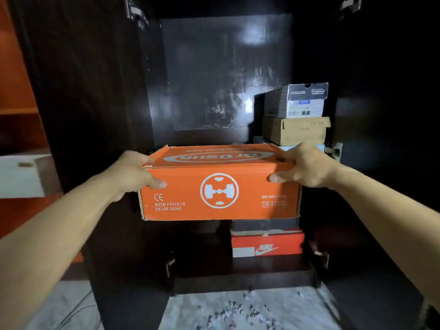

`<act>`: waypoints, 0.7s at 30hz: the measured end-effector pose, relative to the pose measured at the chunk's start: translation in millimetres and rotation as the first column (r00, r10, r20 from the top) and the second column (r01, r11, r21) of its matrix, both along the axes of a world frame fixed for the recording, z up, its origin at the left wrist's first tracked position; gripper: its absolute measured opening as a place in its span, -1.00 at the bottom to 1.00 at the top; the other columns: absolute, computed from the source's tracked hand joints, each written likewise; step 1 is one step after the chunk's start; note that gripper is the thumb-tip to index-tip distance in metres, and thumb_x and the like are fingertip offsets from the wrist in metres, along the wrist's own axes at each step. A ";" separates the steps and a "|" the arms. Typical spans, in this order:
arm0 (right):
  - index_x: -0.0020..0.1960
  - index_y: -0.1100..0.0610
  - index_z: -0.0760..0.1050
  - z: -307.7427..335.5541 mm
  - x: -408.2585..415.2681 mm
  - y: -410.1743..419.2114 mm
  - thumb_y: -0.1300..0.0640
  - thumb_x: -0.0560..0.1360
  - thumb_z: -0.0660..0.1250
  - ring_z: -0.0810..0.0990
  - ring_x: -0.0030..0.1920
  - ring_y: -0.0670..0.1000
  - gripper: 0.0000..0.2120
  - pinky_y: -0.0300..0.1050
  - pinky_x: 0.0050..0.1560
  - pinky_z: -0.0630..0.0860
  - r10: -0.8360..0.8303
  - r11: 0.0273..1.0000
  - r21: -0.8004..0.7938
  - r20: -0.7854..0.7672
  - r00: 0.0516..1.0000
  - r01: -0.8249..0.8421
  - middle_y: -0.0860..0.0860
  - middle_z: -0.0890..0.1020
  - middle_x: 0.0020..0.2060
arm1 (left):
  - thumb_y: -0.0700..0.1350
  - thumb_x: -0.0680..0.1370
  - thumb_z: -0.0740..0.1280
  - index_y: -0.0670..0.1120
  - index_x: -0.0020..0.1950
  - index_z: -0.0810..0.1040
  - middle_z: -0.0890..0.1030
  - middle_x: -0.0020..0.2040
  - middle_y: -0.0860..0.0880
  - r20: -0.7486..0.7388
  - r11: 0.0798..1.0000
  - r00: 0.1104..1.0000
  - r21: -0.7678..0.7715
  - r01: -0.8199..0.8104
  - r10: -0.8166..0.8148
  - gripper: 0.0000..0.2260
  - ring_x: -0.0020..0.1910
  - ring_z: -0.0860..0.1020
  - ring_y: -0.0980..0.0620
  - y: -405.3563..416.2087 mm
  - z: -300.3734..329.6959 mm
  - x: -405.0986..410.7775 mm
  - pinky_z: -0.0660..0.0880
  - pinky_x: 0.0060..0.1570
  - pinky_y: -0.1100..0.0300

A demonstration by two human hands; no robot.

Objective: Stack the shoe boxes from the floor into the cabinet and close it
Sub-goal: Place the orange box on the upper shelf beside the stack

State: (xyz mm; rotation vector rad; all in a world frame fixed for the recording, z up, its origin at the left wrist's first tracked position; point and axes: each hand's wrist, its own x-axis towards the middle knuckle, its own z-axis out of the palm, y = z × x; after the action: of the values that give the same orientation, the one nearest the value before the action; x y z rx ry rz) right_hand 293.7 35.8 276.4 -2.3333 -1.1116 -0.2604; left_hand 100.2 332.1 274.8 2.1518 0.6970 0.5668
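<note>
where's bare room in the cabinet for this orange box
Free: the cabinet's left side, beside the right-hand stack. Crowded: the right, from the red Nike box up to the grey box. Both hands hold the orange box.

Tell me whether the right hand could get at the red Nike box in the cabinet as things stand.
Probably not yet. The right hand and the left hand both grip the orange box, which sits in front of and above the red Nike box.
</note>
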 end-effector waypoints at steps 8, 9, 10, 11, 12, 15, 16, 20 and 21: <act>0.17 0.10 0.61 -15.0 56.0 56.3 0.03 0.34 0.54 0.60 0.02 0.07 -0.58 -0.05 0.11 0.52 -0.028 0.998 0.054 -0.003 1.000 0.028 0.03 0.66 -0.07 | -0.32 0.34 0.54 -0.19 0.40 0.41 0.60 0.16 -0.16 0.069 0.992 0.992 0.064 -0.110 0.106 -0.34 0.09 0.60 -0.12 32.4 -19.5 61.7 0.54 0.15 -0.05; 0.18 0.07 0.60 -17.3 62.7 62.2 0.02 0.34 0.54 0.60 0.04 0.07 -0.57 -0.06 0.13 0.51 -0.035 0.997 0.065 -0.016 0.999 0.036 0.02 0.66 -0.05 | -0.31 0.35 0.54 -0.18 0.42 0.40 0.58 0.20 -0.17 0.084 0.989 0.989 0.077 -0.124 0.118 -0.33 0.11 0.59 -0.13 39.4 -21.6 71.5 0.54 0.16 -0.06; 0.19 0.04 0.59 -19.5 69.2 68.2 0.01 0.34 0.53 0.59 0.05 0.08 -0.57 -0.06 0.14 0.50 -0.052 0.996 0.067 -0.024 0.998 0.053 0.02 0.65 -0.03 | -0.31 0.35 0.54 -0.18 0.43 0.39 0.56 0.22 -0.16 0.085 0.986 0.987 0.092 -0.142 0.134 -0.33 0.13 0.58 -0.14 44.9 -24.0 80.5 0.54 0.16 -0.07; 0.18 0.01 0.59 -21.8 76.9 74.2 0.00 0.34 0.53 0.58 0.06 0.09 -0.58 -0.05 0.15 0.50 -0.065 0.996 0.067 -0.023 0.998 0.066 0.03 0.64 -0.01 | -0.31 0.35 0.54 -0.17 0.42 0.40 0.54 0.25 -0.16 0.092 0.983 0.986 0.109 -0.146 0.136 -0.33 0.15 0.57 -0.15 51.9 -27.7 90.5 0.54 0.17 -0.07; 0.19 -0.02 0.58 -23.9 84.5 80.5 -0.02 0.34 0.52 0.58 0.07 0.10 -0.58 -0.04 0.15 0.50 -0.072 0.995 0.065 -0.012 0.997 0.073 0.03 0.63 0.01 | -0.30 0.35 0.54 -0.15 0.42 0.41 0.51 0.28 -0.16 0.101 0.978 0.984 0.135 -0.157 0.144 -0.34 0.17 0.56 -0.15 57.2 -30.9 100.0 0.53 0.18 -0.06; 0.25 -0.12 0.52 -27.8 104.8 99.4 -0.06 0.38 0.46 0.57 0.07 0.14 -0.56 -0.03 0.13 0.51 -0.081 0.995 0.063 0.034 0.996 0.079 0.07 0.60 0.09 | -0.30 0.42 0.45 -0.08 0.42 0.43 0.34 0.38 -0.16 0.134 0.939 0.975 0.274 -0.207 0.176 -0.42 0.32 0.41 -0.18 68.9 -41.3 127.3 0.40 0.32 0.02; 0.27 -0.14 0.49 -28.9 111.2 106.1 -0.08 0.39 0.43 0.55 0.08 0.16 -0.55 -0.02 0.13 0.52 -0.098 0.994 0.059 0.061 0.993 0.094 0.11 0.57 0.13 | -0.27 0.44 0.43 -0.05 0.42 0.42 0.26 0.44 -0.17 0.120 0.899 0.973 0.372 -0.230 0.199 -0.44 0.40 0.29 -0.20 69.5 -44.4 135.4 0.28 0.40 0.02; 0.40 -0.11 0.35 -32.9 125.1 137.2 -0.11 0.44 0.36 0.28 0.41 0.20 -0.45 0.14 0.36 0.31 -0.239 0.965 -0.017 0.342 0.909 0.260 0.08 0.37 0.41 | -0.06 0.43 0.46 -0.02 0.46 0.37 0.13 0.57 -0.10 0.093 0.614 0.979 0.767 -0.188 0.184 -0.39 0.56 -0.10 -0.14 70.8 -55.0 169.8 -0.22 0.49 -0.12; 0.43 -0.10 0.31 -34.2 126.8 146.5 -0.10 0.45 0.35 0.19 0.48 0.15 -0.43 0.17 0.42 0.20 -0.225 0.963 -0.041 0.417 0.881 0.265 0.03 0.31 0.46 | -0.04 0.43 0.46 -0.03 0.46 0.35 0.19 0.55 -0.07 0.087 0.576 0.987 0.803 -0.151 0.136 -0.38 0.57 -0.07 -0.10 72.3 -56.3 178.4 -0.23 0.50 -0.11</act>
State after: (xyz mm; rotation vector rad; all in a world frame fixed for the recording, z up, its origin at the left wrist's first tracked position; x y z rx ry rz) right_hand 420.5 182.4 242.2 -2.5805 -1.0243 -0.8421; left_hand 278.6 404.4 218.5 2.9462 0.6758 1.1734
